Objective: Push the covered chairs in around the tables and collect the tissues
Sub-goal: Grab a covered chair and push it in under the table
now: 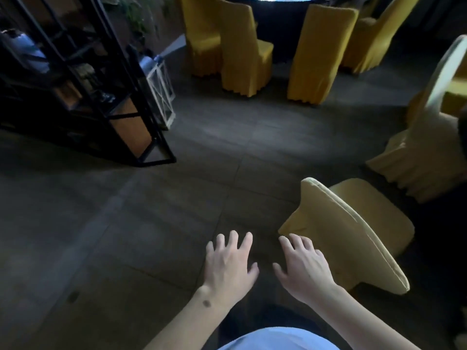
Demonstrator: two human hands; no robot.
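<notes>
Dark tiled floor [202, 152] fills the middle of the frame, with a black shelf rack [83, 92] at upper left and yellow covered chairs [242, 54] ringing a dark table [278, 24] at top centre. Near the bottom, the left hand [228, 266] and right hand [304, 267] hover with fingers spread, holding nothing (no tissues visible), beside the nearest covered chair [353, 228] at lower right.

Six covered chairs [353, 231], two hands [228, 263], one black shelf [83, 79], one lantern [161, 89].

No writing, label, brand, number or sign can be read anywhere in this dim, blurred view.
</notes>
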